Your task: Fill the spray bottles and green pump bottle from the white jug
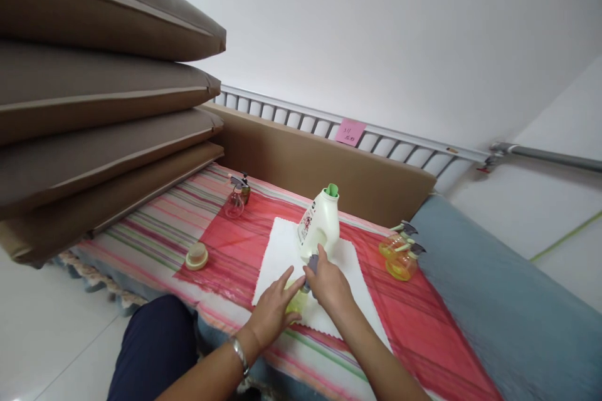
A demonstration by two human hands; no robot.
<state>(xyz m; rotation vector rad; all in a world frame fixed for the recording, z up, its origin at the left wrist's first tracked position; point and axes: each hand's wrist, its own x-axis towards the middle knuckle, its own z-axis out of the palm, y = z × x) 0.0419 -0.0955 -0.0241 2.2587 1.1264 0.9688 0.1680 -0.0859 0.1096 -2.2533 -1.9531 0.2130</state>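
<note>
My left hand (273, 308), with a silver bangle at the wrist, is closed round a small clear spray bottle (296, 304) that holds yellow-green liquid. My right hand (332, 285) grips a grey spray head (312, 265) just above that bottle's neck; fingers hide whether the two parts are joined. Directly behind my hands a large cream detergent bottle (330, 216) stands upright, its green pouring spout (332, 190) uncovered. White scalloped paper (277, 250) lies under both bottles.
To the right stand two spray bottles (399, 266) with yellow liquid. More spray bottles (235, 202) are at the back left, and a round cream cap (196, 255) lies left. Stacked brown cushions (108, 88) rise at the left; a brown panel (320, 163) lines the back.
</note>
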